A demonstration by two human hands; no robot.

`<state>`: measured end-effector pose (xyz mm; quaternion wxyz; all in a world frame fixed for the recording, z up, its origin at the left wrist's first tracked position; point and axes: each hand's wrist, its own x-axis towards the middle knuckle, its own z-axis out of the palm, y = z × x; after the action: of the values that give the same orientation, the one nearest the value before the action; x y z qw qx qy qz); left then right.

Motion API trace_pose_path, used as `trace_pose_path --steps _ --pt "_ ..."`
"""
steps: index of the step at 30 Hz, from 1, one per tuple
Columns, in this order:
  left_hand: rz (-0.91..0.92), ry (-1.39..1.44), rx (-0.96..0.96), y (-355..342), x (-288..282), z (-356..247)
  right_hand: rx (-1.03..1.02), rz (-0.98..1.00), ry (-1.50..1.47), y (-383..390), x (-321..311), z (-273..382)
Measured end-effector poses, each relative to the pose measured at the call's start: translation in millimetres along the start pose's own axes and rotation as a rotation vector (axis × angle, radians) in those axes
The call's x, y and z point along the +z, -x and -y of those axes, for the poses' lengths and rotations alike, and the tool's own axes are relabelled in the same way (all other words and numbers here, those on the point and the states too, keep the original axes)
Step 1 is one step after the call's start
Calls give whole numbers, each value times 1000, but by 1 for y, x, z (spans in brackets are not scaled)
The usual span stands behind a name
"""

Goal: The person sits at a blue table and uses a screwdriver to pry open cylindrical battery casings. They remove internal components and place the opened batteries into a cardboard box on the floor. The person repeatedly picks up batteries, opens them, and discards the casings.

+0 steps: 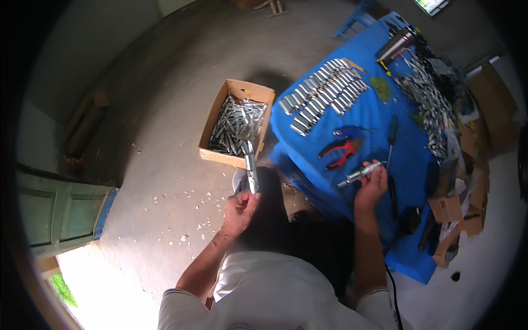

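Note:
My left hand grips the lower end of a long silver metal piece, which stands out in front of an open cardboard box heaped with similar silver parts. My right hand holds a silver cylindrical metal part with a thin end pointing left, over the blue-covered table. Near it lie red-and-black pliers, blue-handled pliers and a long screwdriver. Several rows of short silver pieces are laid out on the cloth beyond them.
A steel tumbler, a heap of small metal parts and torn cardboard line the table's right side. A blue stool stands behind. A green door is at left, and white bits litter the concrete floor.

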<state>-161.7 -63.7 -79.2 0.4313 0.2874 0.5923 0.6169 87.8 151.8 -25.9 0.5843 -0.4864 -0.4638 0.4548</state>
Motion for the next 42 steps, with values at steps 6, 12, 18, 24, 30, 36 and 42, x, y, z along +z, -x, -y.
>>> trace_pose_path --steps 6,12,18,24,30,36,42 --pt "97 -242 263 14 20 -36 38 116 -168 -5 -5 -3" --pt "189 -264 266 20 73 -53 263 283 -530 0 -18 20" --pt "359 -287 262 19 124 -43 341 394 -668 0 -39 25" --pt "481 -283 122 17 149 -22 371 412 -681 -4 -57 25" --pt "460 -299 60 13 156 -13 469 387 -522 -2 -53 34" --pt "464 -291 -24 10 152 -8 463 395 -344 -3 -43 33" --pt "471 -235 -38 7 149 -1 438 385 -293 -4 -39 36"
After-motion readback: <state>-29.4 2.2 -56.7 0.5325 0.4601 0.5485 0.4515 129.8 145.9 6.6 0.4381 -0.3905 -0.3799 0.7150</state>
